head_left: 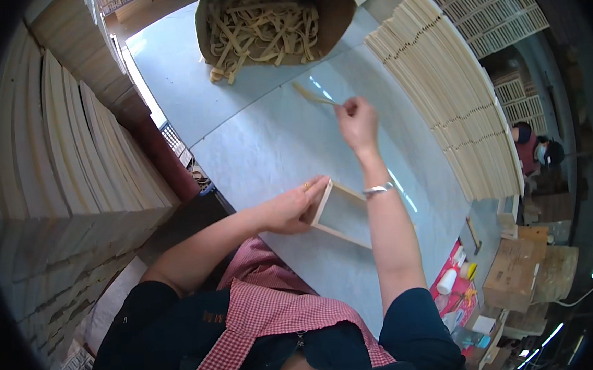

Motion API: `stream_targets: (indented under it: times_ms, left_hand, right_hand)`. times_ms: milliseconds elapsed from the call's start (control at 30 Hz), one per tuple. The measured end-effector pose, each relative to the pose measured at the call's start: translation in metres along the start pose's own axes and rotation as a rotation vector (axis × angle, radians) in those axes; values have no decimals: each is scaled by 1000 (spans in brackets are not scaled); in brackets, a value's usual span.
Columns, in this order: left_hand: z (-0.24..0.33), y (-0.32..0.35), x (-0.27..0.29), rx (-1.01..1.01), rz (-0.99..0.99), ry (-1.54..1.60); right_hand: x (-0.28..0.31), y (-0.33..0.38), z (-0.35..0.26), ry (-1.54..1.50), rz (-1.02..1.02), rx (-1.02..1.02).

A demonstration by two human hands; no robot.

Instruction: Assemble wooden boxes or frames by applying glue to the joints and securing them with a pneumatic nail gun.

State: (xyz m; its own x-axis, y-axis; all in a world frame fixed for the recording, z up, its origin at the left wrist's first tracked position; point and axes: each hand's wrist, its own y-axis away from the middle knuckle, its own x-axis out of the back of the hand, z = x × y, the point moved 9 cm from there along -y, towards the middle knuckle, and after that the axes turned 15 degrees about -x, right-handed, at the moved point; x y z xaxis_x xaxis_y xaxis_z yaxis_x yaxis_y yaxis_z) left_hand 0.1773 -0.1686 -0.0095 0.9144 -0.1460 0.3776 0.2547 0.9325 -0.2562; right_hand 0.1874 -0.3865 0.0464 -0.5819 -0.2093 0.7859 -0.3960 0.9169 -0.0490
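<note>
My left hand (290,209) is closed on one end of a pale wooden frame (345,236), which rests on the blue-grey tabletop (272,138). The frame looks rectangular, and my right forearm hides its far right part. Farther out over the table, my right hand (359,122) pinches a thin, pale yellowish strip (312,96) by one end; the strip's other end points toward the upper left. Beyond it, a brown-walled box or bag (338,20) lies with its mouth toward me, full of similar curled strips (258,29), some spilling over its lip.
Long rows of stacked pale wooden pieces (441,85) line the table's right side. Tall stacks of boards (65,125) stand at left. A hammer-like tool (474,234), white bottle (447,282) and cardboard box (516,273) are at lower right. Another person (529,151) is at far right.
</note>
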Motion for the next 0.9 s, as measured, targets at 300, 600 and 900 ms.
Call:
stream_targets:
  times_ms: [300,600,900]
  left_hand:
    - [17,17,-42,17,-137,-12]
    - [23,20,-47,14,-141,-63]
    - [16,23,-49,21,-109,-86]
  right_hand:
    - [161,121,100,187,306,18]
    - [215,178,96,-27,535,95]
    - [131,171,68,-437,133,-13]
